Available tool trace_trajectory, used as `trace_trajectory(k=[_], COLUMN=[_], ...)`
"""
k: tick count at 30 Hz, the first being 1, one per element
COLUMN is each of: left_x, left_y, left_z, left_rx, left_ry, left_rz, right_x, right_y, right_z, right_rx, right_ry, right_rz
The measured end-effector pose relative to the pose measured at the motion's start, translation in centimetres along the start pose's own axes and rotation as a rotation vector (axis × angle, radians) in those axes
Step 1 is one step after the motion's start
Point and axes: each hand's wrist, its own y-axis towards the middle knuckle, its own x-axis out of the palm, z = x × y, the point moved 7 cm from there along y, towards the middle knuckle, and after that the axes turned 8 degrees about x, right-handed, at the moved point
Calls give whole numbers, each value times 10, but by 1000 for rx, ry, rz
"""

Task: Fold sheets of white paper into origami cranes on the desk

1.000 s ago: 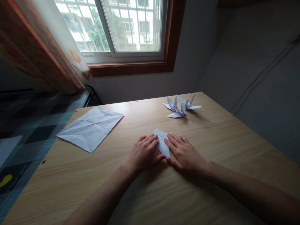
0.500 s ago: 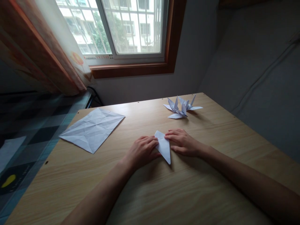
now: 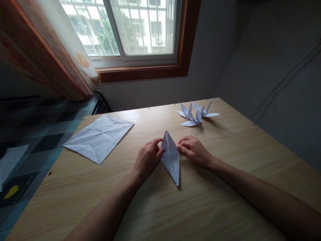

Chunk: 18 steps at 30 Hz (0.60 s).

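Pinching from both sides, our left hand [image 3: 147,159] and right hand [image 3: 193,151] grip the folded paper [image 3: 171,159], a long kite shape at the middle of the wooden table [image 3: 225,187], its near tip touching the wood. We see a creased open sheet [image 3: 99,138] lying flat off to the left, and finished paper cranes [image 3: 196,114] sitting well beyond the right hand.

Both bare forearms reached forward and converged near the centre. Left hand [image 3: 147,159]: palm down, fingers curled, thumb and fingertips pinched together in a closed grip. Right hand [image 3: 193,150]: knuckles up, fingers bent inward, likewise pinched. Wrists low, hands just apart.
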Motion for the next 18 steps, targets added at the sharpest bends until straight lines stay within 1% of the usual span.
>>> trace_trajectory(k=[5, 9, 12, 14, 16, 18], left_x=[3, 2, 2, 3, 3, 3], left_y=[0, -1, -1, 0, 1, 1], left_z=[-3, -10, -14, -13, -10, -9], left_rx=[-16, -107, -175, -182, -167, -150], left_ry=[158, 221, 242, 248, 241, 218], left_rz=[-28, -30, -70, -96, -114, -118], right_x=[9, 14, 17, 20, 23, 23], right_y=[5, 11, 16, 18, 19, 19], right_z=[-1, -5, -4, -4, -5, -9], right_rx=[158, 234, 298, 319, 317, 277], right_ry=[-173, -196, -187, -185, -162, -83], right_rz=[48, 60, 10, -53, -94, -96])
